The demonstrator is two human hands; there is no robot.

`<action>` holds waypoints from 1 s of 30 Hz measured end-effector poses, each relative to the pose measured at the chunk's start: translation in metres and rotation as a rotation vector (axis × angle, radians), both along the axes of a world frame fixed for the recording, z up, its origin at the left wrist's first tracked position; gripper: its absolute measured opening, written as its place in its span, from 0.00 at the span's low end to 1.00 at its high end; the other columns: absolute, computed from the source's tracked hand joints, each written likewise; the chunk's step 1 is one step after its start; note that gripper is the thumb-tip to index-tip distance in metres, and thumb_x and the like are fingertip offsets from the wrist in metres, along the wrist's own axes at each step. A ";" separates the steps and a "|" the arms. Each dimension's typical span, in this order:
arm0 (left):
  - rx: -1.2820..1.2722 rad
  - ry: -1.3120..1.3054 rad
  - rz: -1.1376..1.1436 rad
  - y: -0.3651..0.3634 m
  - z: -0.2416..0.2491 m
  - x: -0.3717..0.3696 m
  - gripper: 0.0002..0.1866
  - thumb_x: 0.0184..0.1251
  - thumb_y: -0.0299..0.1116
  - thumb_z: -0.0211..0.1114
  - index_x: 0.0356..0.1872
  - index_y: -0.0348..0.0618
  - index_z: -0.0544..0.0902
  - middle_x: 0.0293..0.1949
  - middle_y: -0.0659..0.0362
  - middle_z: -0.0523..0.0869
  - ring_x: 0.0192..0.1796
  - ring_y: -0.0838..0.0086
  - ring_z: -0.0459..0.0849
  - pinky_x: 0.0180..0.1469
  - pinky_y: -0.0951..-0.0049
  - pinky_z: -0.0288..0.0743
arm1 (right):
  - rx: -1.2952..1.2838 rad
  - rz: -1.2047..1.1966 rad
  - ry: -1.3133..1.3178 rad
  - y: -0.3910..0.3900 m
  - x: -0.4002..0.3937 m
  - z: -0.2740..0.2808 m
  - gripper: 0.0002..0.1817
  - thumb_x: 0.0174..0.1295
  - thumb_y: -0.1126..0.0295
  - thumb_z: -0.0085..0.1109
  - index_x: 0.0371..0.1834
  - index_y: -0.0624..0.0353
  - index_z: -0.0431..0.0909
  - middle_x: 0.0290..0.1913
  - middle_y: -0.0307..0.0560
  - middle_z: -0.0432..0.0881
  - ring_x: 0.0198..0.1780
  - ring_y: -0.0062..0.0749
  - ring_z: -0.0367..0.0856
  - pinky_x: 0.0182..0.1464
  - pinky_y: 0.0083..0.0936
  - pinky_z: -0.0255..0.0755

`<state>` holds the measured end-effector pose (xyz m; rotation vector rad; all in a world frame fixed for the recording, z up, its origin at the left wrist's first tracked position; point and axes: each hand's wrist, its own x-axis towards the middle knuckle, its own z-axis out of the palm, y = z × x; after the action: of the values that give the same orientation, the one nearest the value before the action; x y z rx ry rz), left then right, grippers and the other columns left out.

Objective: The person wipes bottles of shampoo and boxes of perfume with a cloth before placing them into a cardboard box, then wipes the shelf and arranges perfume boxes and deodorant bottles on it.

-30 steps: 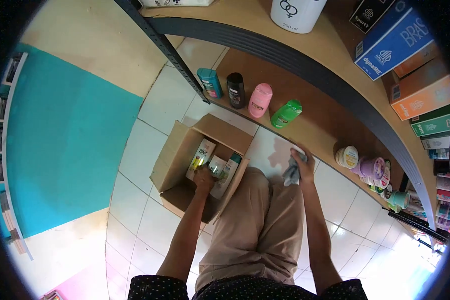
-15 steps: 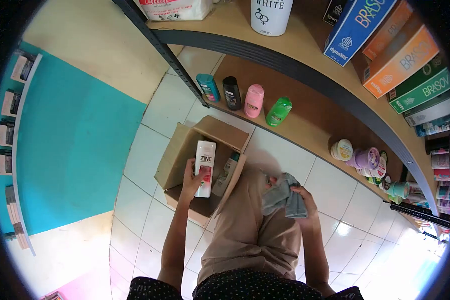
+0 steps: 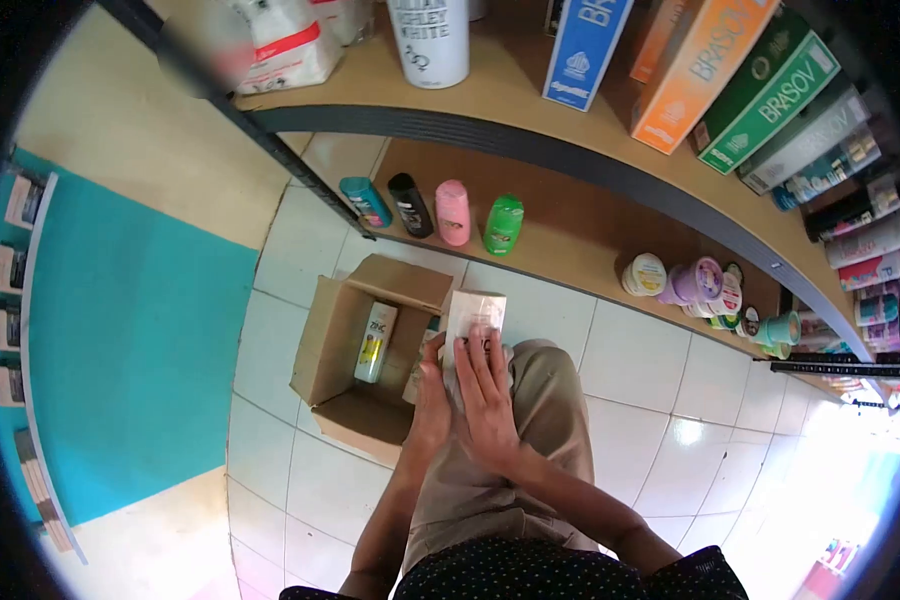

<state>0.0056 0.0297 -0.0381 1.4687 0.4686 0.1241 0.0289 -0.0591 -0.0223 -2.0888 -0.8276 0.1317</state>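
A white shampoo bottle (image 3: pixel 477 309) is held up over my lap, just right of the carton. My left hand (image 3: pixel 430 408) grips its left side, thumb along the edge. Across the bottle's front lies my right hand (image 3: pixel 485 395), fingers pressed against it. A grey cloth (image 3: pixel 511 364) shows only as a sliver beside the right fingers, mostly hidden by that hand. Inside the open cardboard box (image 3: pixel 315 350) lies a white Zinc bottle (image 3: pixel 375 343) with a yellow label. Another bottle in the box is partly hidden behind my left hand.
A lower shelf (image 3: pixel 560 262) carries a blue bottle (image 3: pixel 366 202), a black bottle (image 3: pixel 410 206), a pink bottle (image 3: pixel 453 213), a green bottle (image 3: pixel 504 224) and several tubs (image 3: pixel 705 280). Boxed goods line the upper shelf (image 3: pixel 515 95). A teal wall panel (image 3: pixel 140 330) stands left.
The shampoo bottle has come out of the box to the right in my left hand. My right hand has moved left onto it with the cloth. The view has shifted.
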 end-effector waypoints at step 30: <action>0.609 -0.170 0.076 0.025 -0.032 0.027 0.20 0.58 0.29 0.53 0.51 0.32 0.65 0.48 0.45 0.70 0.52 0.54 0.69 0.54 0.61 0.60 | 0.122 -0.663 0.195 -0.065 0.184 -0.159 0.23 0.34 0.68 0.70 0.37 0.60 0.73 0.32 0.51 0.80 0.38 0.40 0.78 0.39 0.30 0.71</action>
<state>0.0329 0.0552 -0.0701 2.0137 0.3612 0.4812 0.2134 -0.1243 -0.1817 -2.0845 -0.0035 -0.0730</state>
